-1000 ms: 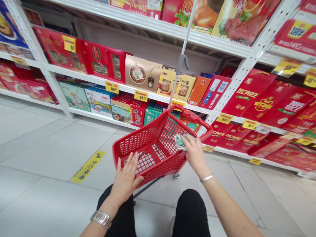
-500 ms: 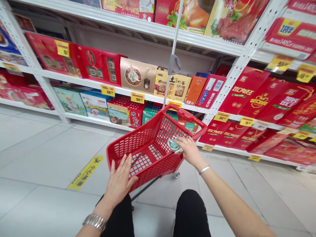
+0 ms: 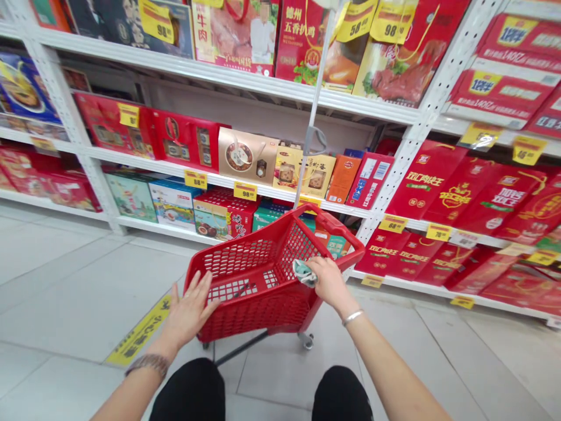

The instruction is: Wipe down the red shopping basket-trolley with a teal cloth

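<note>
A red plastic shopping basket (image 3: pixel 245 263) on small wheels stands on the tiled floor in front of my knees. My left hand (image 3: pixel 189 311) lies flat against its near left corner, fingers spread. My right hand (image 3: pixel 326 279) rests on the right rim, closed round a crumpled grey-green cloth (image 3: pixel 302 272). A grey pull handle (image 3: pixel 312 126) rises from the basket's far side. The basket's inside looks bare apart from the cloth at the rim.
White metal shelving (image 3: pixel 407 146) runs across the back, packed with red, gold and blue gift boxes and yellow price tags (image 3: pixel 244 190). A yellow floor sticker (image 3: pixel 139 331) lies to the left of the basket. Pale floor tiles stretch to the left.
The basket has tipped back from tilted toward me to nearly level. My left hand slid from the front wall to the left corner. The view rose, showing the upper shelf.
</note>
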